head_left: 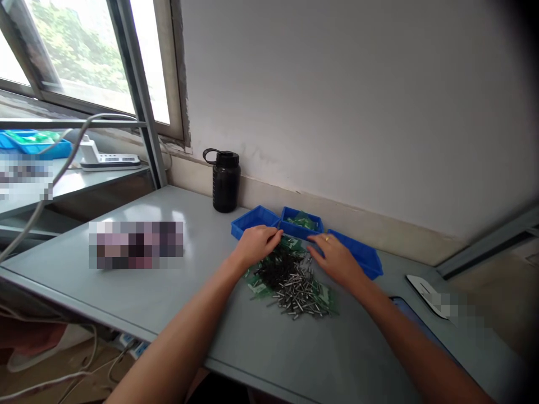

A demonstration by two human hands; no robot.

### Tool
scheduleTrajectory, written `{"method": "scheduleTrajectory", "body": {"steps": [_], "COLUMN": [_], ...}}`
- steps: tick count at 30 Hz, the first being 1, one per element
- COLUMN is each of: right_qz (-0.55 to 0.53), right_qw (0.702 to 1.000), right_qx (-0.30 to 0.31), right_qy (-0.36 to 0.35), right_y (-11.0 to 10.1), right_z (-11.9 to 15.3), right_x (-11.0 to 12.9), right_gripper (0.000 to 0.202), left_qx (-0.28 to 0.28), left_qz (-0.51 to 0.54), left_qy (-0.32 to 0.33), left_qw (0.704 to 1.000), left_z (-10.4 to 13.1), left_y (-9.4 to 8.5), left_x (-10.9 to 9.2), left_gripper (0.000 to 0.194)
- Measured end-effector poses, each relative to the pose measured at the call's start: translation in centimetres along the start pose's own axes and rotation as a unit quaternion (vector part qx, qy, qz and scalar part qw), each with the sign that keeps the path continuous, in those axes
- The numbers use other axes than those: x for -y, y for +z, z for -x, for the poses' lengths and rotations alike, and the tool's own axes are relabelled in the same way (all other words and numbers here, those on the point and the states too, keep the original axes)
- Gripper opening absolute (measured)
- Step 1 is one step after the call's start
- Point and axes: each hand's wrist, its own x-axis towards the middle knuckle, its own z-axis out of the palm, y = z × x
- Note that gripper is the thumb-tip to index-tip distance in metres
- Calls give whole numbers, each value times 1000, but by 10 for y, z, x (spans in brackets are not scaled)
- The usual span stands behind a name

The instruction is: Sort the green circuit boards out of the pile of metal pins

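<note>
A heap of small metal pins or screws lies on the grey table, silvery ones (297, 294) in front and dark ones (273, 269) behind. Green-tinted plastic bags (259, 287) lie under and around the heap. At its far left edge is my left hand (259, 245), closed with thumb and fingers together; a tiny dark thing shows at the fingertips, too small to name. My right hand (334, 258), with a ring on one finger, hovers at the heap's far right side. Its thumb and fingers are apart, and nothing shows between them.
Behind the hands stand three blue trays: a left one (255, 216), a middle one (288, 213) with green bags (304, 220), and a right one (370, 261). A black bottle (226, 182) stands by the wall. A dark flat object (421, 325) lies at right.
</note>
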Motion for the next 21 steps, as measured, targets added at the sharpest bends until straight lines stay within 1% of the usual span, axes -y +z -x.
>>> {"method": "scheduleTrajectory", "body": {"steps": [2, 4, 6, 8, 11, 13, 15, 17, 19, 21], "right_qz": [-20, -26, -20, -10, 3, 7, 10, 11, 3, -22], "right_qw": [999, 998, 998, 997, 993, 992, 993, 996, 999, 999], "right_qx": [41, 54, 47, 49, 84, 92, 81, 56, 11, -48], "right_qy": [-19, -32, -44, -60, -81, -84, -81, -66, -33, 13], "right_y": [4, 10, 16, 20, 24, 26, 27, 27, 23, 17], "right_z": [16, 21, 14, 1, -15, -19, -20, -19, -19, -18], "right_x": [7, 9, 8, 6, 5, 5, 5, 4, 4, 6], "right_gripper": [27, 26, 28, 29, 23, 21, 22, 22, 23, 22], "left_qx": [-3, -7, -12, -20, -23, -18, -14, -7, -1, -2], "left_qz": [2, 6, 8, 6, 0, -1, 3, 8, 10, 19], "left_qy": [2, 5, 4, 2, 8, 14, 17, 22, 19, 10], "left_qw": [1000, 1000, 1000, 1000, 1000, 1000, 1000, 1000, 1000, 1000], "left_z": [-1, -1, -1, -1, -1, -1, 0, 0, 1, 2], "left_y": [-1, -2, -3, -4, -4, -3, -1, 1, 3, 4], "left_x": [-1, -2, -2, -3, -4, -5, -6, -6, -7, -8], "left_gripper": [44, 44, 44, 43, 42, 42, 41, 40, 40, 35]}}
